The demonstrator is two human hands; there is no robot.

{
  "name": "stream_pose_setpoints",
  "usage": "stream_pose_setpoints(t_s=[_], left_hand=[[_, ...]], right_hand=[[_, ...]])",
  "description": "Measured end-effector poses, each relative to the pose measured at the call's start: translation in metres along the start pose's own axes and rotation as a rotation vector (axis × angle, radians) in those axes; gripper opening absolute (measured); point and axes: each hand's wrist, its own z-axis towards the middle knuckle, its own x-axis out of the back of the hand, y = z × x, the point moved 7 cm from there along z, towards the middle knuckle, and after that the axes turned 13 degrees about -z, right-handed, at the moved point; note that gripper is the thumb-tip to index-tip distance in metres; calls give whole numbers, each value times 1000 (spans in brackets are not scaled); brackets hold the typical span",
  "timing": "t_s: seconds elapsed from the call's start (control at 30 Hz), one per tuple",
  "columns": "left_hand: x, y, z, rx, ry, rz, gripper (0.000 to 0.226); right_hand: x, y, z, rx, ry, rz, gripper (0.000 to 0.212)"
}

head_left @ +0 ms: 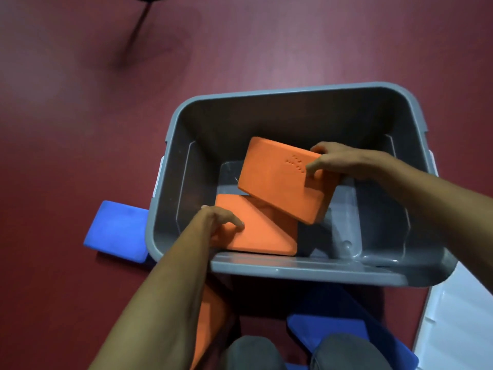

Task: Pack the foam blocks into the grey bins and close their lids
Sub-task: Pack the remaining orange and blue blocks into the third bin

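— Where are we?
— On a maroon floor [80, 129], at the grey bin [293, 271].
— Our grips?
— Left hand [216, 222] clasps one orange block [261, 231] inside; right hand [338, 161] pinches another block [277, 180] above it.

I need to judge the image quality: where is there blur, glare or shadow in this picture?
Head view: the floor at top left is soft and blurred, glare shines on the grey bin bottom, shadow darkens the blue blocks below it, and the wide lens bows the bin rim.
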Motion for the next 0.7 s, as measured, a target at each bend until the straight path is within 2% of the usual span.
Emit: stream_pose_setpoints(t_s=[0.1,0.23,0.3,0.37,0.5,0.63,0.7], left_hand=[[0,21,-9,-143,43,-59,120],[-13,22,-28,-59,-175,-39,99],[-16,16,-35,-45,-206,-16,90],[-17,17,-46,-109,-201,16,91],[-5,22,-80,-202,-138,80,97],[18,15,-117,-239,-125,-129,45],[28,12,-135,-297,-103,-183,44]], right_hand=[[30,-30,-4,83,173,-102,63],[54,-59,-8,109,325,-90,67],[70,-72,-13,113,454,-59,64],[84,-88,-19,107,542,-8,65],[92,-122,-25,50,573,12,73],[85,-149,-41,-30,481,-70,53],[82,-159,-51,-33,478,-73,53]])
